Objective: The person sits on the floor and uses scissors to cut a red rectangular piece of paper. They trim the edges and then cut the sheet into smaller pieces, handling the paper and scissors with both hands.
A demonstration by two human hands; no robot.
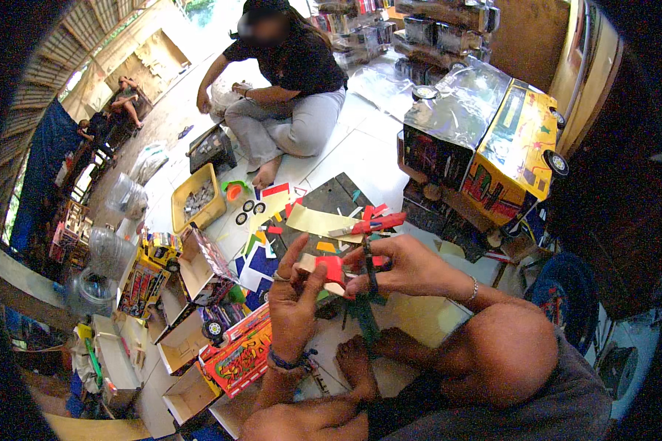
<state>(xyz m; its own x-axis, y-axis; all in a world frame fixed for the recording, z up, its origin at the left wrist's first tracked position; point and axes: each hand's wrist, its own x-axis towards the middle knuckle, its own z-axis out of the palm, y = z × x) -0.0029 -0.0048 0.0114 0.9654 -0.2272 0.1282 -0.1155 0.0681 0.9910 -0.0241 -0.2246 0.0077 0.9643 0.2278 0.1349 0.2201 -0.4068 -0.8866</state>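
My left hand [296,301] is closed on a small pale wooden block [307,266] with a red piece [330,270] on its side. My right hand [408,268] pinches at the right edge of that red piece, thumb and fingertips close together. A dark, narrow curved thing [371,270] shows among the right fingers; its kind I cannot make out. Just beyond the right hand is a red cutter knife [379,223]. Under both hands lies a dark board [329,197] strewn with a cream strip [316,220] and coloured scraps, partly hidden by my fingers.
A yellow tub [218,209] of small grey pieces and several black toy wheels [242,218] lie beyond the board. Toy truck bodies [239,360] and open wooden boxes [180,342] crowd the left. A large yellow toy truck [518,158] stands right. Another person [290,88] sits opposite.
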